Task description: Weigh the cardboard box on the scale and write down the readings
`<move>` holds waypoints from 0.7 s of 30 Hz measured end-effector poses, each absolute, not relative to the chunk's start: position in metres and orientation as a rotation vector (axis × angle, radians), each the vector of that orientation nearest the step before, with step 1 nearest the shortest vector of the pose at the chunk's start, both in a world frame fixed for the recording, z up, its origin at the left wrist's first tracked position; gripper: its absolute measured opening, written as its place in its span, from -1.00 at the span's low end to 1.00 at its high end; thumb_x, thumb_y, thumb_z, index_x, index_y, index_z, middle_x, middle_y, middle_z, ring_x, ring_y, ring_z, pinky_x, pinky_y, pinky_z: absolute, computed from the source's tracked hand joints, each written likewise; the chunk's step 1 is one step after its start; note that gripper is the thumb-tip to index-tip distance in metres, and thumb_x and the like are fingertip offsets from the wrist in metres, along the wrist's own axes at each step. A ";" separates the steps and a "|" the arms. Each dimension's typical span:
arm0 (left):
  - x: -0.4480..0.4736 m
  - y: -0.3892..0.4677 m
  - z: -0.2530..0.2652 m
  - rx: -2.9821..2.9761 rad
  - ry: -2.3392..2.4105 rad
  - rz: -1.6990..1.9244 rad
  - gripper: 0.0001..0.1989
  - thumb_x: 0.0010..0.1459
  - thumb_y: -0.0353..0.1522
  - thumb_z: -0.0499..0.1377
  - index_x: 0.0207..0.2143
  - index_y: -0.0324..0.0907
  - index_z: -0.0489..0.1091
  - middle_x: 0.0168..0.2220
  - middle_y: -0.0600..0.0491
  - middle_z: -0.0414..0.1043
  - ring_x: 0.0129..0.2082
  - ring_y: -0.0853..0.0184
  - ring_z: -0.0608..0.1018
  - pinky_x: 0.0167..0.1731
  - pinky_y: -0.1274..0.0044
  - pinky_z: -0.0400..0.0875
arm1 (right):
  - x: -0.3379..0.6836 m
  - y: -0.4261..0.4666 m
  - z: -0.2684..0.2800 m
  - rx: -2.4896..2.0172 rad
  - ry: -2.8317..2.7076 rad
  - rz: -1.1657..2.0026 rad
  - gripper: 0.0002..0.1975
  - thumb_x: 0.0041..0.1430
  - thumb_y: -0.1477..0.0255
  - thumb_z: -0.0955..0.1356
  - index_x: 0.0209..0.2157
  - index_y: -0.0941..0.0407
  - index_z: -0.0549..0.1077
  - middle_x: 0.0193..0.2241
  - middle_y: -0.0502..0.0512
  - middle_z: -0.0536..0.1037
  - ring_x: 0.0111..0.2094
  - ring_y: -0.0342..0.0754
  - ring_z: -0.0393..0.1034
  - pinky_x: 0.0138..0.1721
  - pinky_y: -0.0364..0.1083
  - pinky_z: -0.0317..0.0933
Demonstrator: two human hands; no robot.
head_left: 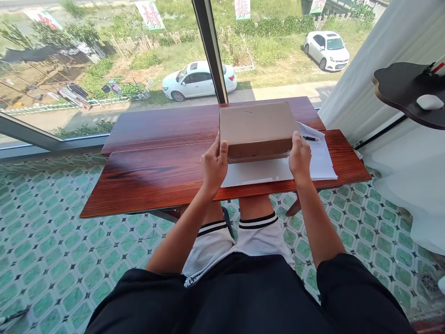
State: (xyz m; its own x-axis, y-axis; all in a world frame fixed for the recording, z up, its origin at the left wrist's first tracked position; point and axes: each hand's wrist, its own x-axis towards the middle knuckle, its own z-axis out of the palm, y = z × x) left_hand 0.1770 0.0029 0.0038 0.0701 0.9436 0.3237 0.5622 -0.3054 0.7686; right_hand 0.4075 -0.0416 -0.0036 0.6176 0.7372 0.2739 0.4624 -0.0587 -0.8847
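A brown cardboard box point(257, 124) is held between my two hands, a little above the table. My left hand point(214, 162) grips its left end, the thumb on the near face and the other fingers mostly hidden behind. At the right end, my right hand point(299, 156) is closed on the box with the thumb near the top edge. Below the box lies a flat white item point(257, 173), partly covered by it. Sheets of paper point(321, 160) rest beside my right hand, with a black pen point(310, 138) on them.
The dark red wooden table point(156, 174) stands against a large window. A dark shelf point(392, 86) with a white computer mouse point(429, 102) juts in at the right, near a white curtain point(392, 185). My legs are under the table's front edge.
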 end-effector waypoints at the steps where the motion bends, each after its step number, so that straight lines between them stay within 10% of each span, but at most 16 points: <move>1: 0.177 0.002 0.004 1.914 1.494 1.148 -0.34 0.32 0.07 -0.18 -0.02 -0.19 0.49 -0.36 0.02 0.48 -0.44 0.37 0.33 -0.36 0.54 0.19 | 0.409 -0.042 -0.005 -1.701 -1.002 0.300 -0.41 0.33 -0.02 0.05 -0.29 0.13 0.45 -0.23 0.17 0.52 -0.22 -0.01 0.32 -0.10 0.00 0.15; 21: 0.179 -0.007 0.003 1.953 1.500 1.120 -0.36 0.32 0.03 -0.13 0.13 -0.17 0.44 -0.52 0.12 0.25 -0.44 0.39 0.27 -0.36 0.55 0.18 | 0.417 -0.049 -0.010 -1.767 -1.028 0.209 -0.37 0.31 -0.08 0.04 -0.50 0.12 0.31 -0.48 0.10 0.40 -0.38 -0.06 0.22 -0.21 -0.02 0.14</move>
